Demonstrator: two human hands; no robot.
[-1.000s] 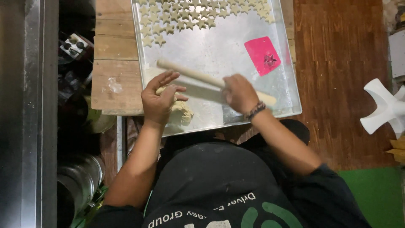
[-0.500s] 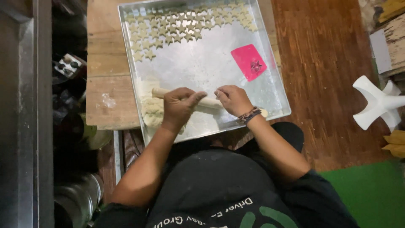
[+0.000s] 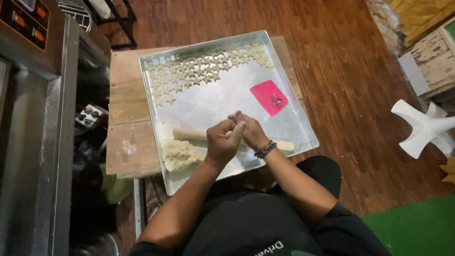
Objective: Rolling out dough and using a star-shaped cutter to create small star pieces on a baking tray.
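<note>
A large metal baking tray (image 3: 294,118) lies on a low wooden table (image 3: 128,95). Across the tray's near part lies a wooden rolling pin (image 3: 189,134). My left hand (image 3: 222,142) and my right hand (image 3: 249,130) are pressed together over the middle of the pin, fingers curled; whether they grip the pin or a bit of dough is unclear. A lump of pale dough (image 3: 180,155) sits in the tray left of my hands. Several star-shaped dough pieces (image 3: 199,71) line the tray's far and left side. A pink card with a small star cutter (image 3: 271,97) rests at the right.
A metal oven or cabinet (image 3: 33,118) stands at the left. White plastic object (image 3: 424,125) on the wooden floor at right. Green mat (image 3: 417,227) at lower right. My dark-clothed lap (image 3: 265,223) fills the bottom.
My hands have come together at the pin's middle, from being spread along it. The view has shifted, showing the whole tray, and the dough lump is now uncovered at the left.
</note>
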